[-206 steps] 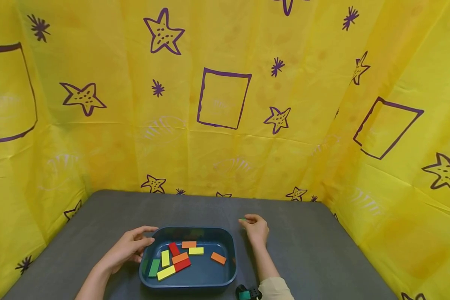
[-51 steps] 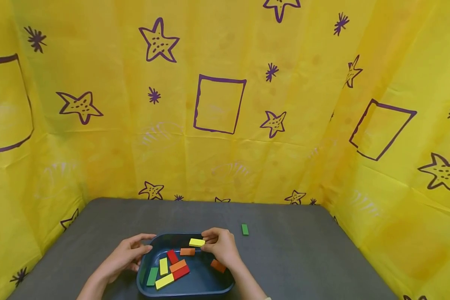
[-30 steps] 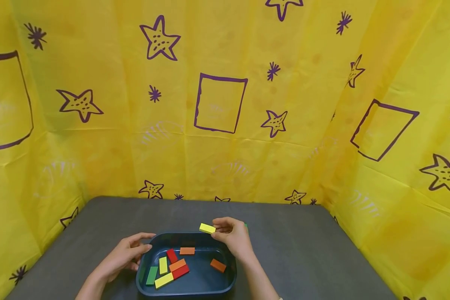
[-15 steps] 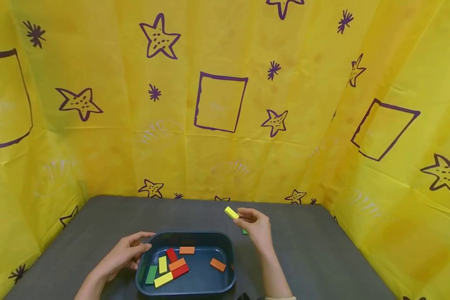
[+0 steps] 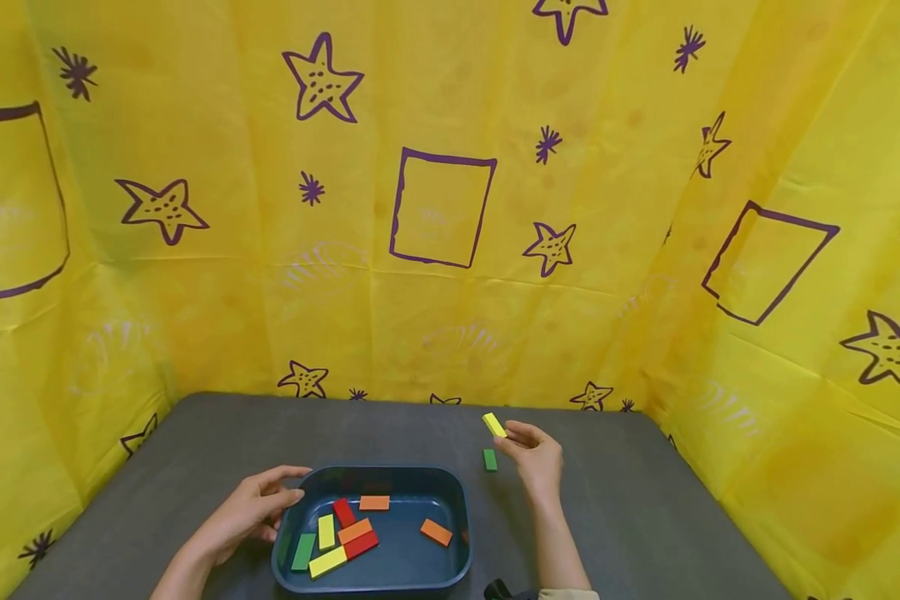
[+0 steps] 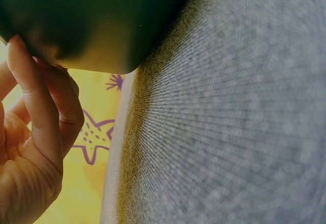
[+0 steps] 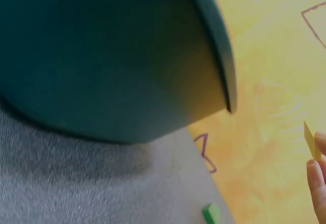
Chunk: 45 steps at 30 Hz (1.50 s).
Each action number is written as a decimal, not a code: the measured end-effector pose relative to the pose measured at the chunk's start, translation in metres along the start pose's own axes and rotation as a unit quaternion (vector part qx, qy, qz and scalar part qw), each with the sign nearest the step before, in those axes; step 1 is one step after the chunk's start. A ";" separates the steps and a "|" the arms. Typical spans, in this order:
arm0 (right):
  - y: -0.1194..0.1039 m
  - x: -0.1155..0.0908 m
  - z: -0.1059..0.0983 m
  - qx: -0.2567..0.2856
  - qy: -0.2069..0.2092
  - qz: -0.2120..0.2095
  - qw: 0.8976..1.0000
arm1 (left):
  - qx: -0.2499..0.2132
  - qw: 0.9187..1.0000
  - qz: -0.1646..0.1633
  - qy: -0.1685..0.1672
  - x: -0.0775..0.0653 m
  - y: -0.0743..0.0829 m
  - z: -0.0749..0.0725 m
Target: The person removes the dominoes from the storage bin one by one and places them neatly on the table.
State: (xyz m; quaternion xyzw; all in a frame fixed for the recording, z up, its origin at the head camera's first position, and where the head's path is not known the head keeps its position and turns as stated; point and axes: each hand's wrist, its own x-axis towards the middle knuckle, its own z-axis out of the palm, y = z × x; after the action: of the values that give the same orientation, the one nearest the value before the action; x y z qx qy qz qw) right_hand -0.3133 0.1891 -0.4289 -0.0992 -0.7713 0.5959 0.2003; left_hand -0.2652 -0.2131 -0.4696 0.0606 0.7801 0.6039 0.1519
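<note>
My right hand (image 5: 538, 468) pinches a yellow rectangular block (image 5: 494, 425) between thumb and fingers, raised behind and right of a dark blue tray (image 5: 375, 582). In the right wrist view that yellow block (image 7: 310, 141) appears edge-on at the fingertips. A green block (image 5: 490, 460) lies on the table just below and left of the right hand. My left hand (image 5: 243, 512) holds the tray's left end, thumb and index finger at the rim. From the left wrist, its bent fingers (image 6: 43, 102) show against the tray's outer wall.
Inside the tray lie several blocks: a green block (image 5: 303, 552), yellow blocks (image 5: 327, 562), red blocks (image 5: 362, 544) and orange blocks (image 5: 437, 532). The grey table (image 5: 630, 517) extends right. Yellow patterned cloth (image 5: 450, 333) stands behind it and along both sides.
My right hand set a green block on the table, then lifted a yellow block from the tray and carried it right, past the green one. The left hand stayed at the tray.
</note>
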 end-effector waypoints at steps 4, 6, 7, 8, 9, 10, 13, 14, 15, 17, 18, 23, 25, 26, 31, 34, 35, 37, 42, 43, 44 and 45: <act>0.007 0.003 -0.001 -0.016 0.026 0.002 1.000 | -0.002 1.000 -0.002 0.001 0.000 0.000 0.000; 0.011 0.004 -0.001 -0.028 0.038 0.002 0.999 | -0.003 1.000 -0.005 0.002 0.000 0.001 0.000; 0.013 0.004 -0.001 -0.032 0.043 0.002 0.999 | -0.003 1.000 -0.006 0.003 0.000 0.000 0.000; 0.015 0.005 -0.001 -0.038 0.049 0.003 0.998 | -0.004 1.000 -0.006 0.003 0.000 0.001 0.000; 0.017 0.005 -0.001 -0.041 0.053 0.004 0.998 | -0.005 1.000 -0.006 0.003 0.000 0.001 0.000; 0.020 0.006 0.000 -0.045 0.057 0.005 0.997 | -0.005 1.000 -0.004 0.002 0.000 0.000 0.000; 0.026 0.007 0.000 -0.055 0.065 0.004 0.996 | -0.006 1.000 -0.002 0.001 0.000 0.000 0.000; 0.028 0.007 0.000 -0.060 0.068 0.004 0.996 | -0.006 1.000 -0.002 0.001 0.000 0.000 0.000; 0.031 0.008 0.000 -0.063 0.069 0.003 0.996 | -0.005 1.000 -0.002 0.002 0.000 0.000 0.000; 0.036 0.009 0.001 -0.072 0.070 -0.001 0.995 | -0.004 1.000 -0.002 0.002 0.000 0.001 0.001; 0.039 0.010 0.001 -0.075 0.071 -0.001 0.995 | -0.003 1.000 -0.003 0.002 0.000 0.001 0.001; 0.050 0.012 0.003 -0.084 0.074 0.002 0.994 | -0.001 1.000 -0.003 0.003 0.000 0.001 0.001; 0.054 0.012 0.004 -0.088 0.077 0.004 0.993 | -0.001 1.000 -0.003 0.003 0.000 0.002 0.001; 0.055 0.011 0.005 -0.092 0.079 0.004 0.993 | -0.002 1.000 -0.003 0.002 0.000 0.002 0.001; 0.065 0.010 0.006 -0.115 0.082 0.002 0.990 | -0.002 1.000 -0.006 0.002 -0.001 0.001 0.002; 0.071 0.009 0.007 -0.125 0.082 -0.003 0.989 | 0.000 1.000 -0.007 0.005 -0.002 0.000 0.002; 0.072 0.009 0.007 -0.128 0.082 -0.005 0.988 | 0.001 1.000 -0.007 0.006 -0.001 -0.001 0.002; 0.076 0.009 0.007 -0.134 0.083 -0.008 0.987 | 0.001 1.000 -0.008 0.006 -0.001 -0.001 0.003; 0.082 0.009 0.008 -0.159 0.080 -0.021 0.984 | 0.001 1.000 -0.009 0.005 0.000 -0.001 0.002; 0.083 0.009 0.008 -0.164 0.079 -0.024 0.983 | 0.001 1.000 -0.009 0.005 0.000 -0.001 0.002; 0.083 0.009 0.008 -0.168 0.077 -0.029 0.982 | 0.000 1.000 -0.009 0.005 0.000 0.000 0.002; 0.083 0.009 0.009 -0.170 0.076 -0.033 0.982 | 0.000 1.000 -0.008 0.005 0.000 0.000 0.002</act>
State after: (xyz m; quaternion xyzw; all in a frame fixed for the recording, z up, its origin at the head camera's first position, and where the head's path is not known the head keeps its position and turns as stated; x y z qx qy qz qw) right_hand -0.3327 0.2079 -0.5090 -0.1514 -0.8467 0.4400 0.2582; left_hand -0.2650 -0.2116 -0.4700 0.0510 0.7815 0.6028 0.1528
